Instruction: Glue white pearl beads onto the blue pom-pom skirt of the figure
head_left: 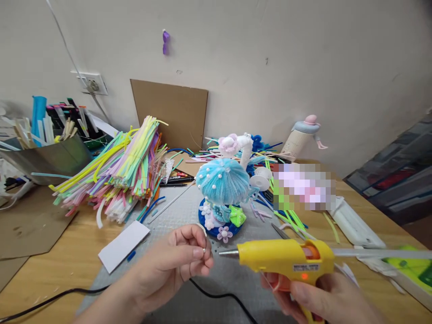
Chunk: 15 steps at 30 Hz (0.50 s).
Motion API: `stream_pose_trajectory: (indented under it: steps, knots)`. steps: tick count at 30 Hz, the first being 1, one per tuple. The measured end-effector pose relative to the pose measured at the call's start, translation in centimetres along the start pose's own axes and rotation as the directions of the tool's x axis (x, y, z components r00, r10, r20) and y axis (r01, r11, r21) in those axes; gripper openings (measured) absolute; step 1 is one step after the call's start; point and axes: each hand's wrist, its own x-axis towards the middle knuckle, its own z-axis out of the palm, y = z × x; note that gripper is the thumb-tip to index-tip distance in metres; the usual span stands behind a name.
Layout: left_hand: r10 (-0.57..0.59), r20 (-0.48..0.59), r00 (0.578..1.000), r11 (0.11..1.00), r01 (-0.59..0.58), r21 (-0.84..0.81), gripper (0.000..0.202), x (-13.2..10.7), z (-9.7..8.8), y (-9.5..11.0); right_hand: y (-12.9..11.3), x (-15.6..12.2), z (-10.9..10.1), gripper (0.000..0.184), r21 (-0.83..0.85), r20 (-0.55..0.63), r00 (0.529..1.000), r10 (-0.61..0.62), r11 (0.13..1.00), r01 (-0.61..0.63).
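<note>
Left hand, lower centre: thumb and forefinger pinched on a small pale bead. A thin white strand loops over the fingertips; can't tell if it's attached to the bead.

Right hand, lower right: fist closed round the handle of the yellow glue gun. The nozzle points left, level with the bead and just beside it, not touching. The gun's orange lamp is lit.

Black cord runs across the grey mat below both hands.

Blue fuzzy craft stands upright on the mat at frame centre, above the hands. White card lies flat on the mat's left edge. Pipe cleaner pile is centre left, cardboard leans on the wall behind it.
</note>
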Motion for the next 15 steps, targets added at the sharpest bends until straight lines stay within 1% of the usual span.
stream_pose_trajectory:
  steps: [2,4,6,12,15]
  knots:
    - [-0.01,0.01,1.0,1.0,0.01,-0.001,0.005,0.1,0.0,-0.1,-0.1,0.7,1.2,0.045,0.152,0.062,0.997,-0.053,0.987,0.043]
    - [-0.022,0.011,1.0,1.0,0.022,0.0,0.003,0.1,0.0,-0.2,0.1,1.3,1.8,0.044,0.286,0.08,0.994,-0.077,0.957,0.051]
    - [-0.033,0.013,0.999,0.999,0.033,-0.013,0.004,0.0,0.0,-0.3,0.6,1.7,2.2,0.04,0.365,0.082,0.994,-0.075,0.93,0.04]
    - [-0.039,0.042,0.998,0.999,0.04,-0.028,0.009,-0.2,0.2,-0.7,2.6,2.7,2.9,0.034,0.458,0.206,0.969,-0.14,0.889,0.031]
    - [-0.033,0.018,0.999,0.999,0.033,0.016,0.011,0.1,0.2,-0.6,3.0,2.7,2.9,0.037,0.486,0.218,0.964,-0.154,0.874,0.03]
